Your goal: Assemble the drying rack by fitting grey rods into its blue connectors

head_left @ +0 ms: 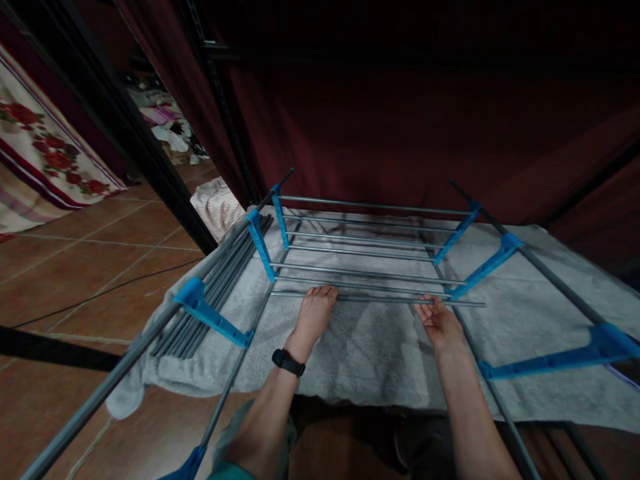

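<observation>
Holding: both hands are on the nearest rod (375, 299), the front crossbar of a drying rack (370, 250).
Left hand (314, 313): palm down, fingers draped over the rod's left end; cannot tell whether they close beneath it. A black watch (288, 362) is on the wrist.
Right hand (440, 321): palm turned up and inward, fingers curled on the rod near its right end.
Rod position: lies level across the rack, just in front of the other grey rungs, and its right tip sticks out past the right hand.
Rack: 2 long grey side rails (150, 333) run toward the camera, with blue plastic brackets (213, 313) angling inward from them.
Loose rods (220, 280): a grey bundle lies alongside the left rail, on the towel.
Towel (360, 353): grey, spread flat under the rack on the tiled floor (100, 260).
Background: a dark red curtain (400, 133) hangs behind and a floral cloth (45, 147) is far left.
Cable (100, 290): thin and black, crossing the tiles left of the towel.
</observation>
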Motion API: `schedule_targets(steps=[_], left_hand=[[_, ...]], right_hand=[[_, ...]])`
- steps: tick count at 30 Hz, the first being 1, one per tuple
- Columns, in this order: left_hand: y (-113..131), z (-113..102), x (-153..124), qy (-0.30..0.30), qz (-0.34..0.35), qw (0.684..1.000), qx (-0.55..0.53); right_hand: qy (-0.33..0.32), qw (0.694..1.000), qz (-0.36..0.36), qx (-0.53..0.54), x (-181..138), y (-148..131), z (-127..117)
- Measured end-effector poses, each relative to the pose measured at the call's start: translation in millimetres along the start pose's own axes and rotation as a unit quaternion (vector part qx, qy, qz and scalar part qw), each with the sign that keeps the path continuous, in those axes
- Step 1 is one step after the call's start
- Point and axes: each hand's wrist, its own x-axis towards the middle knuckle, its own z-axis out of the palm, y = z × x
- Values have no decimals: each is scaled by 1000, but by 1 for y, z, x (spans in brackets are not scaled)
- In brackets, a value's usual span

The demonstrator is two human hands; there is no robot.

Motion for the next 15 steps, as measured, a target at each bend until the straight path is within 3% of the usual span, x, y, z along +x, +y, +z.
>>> schedule_targets(steps=[7,15], left_hand=[[4,-3,3,-38,20,999,-14],[-23,4,7,-64,-2,997,-43]], right_hand=[[1,1000,3,-14,-2,1,1],[-4,1000,29,-4,-5,-3,7]])
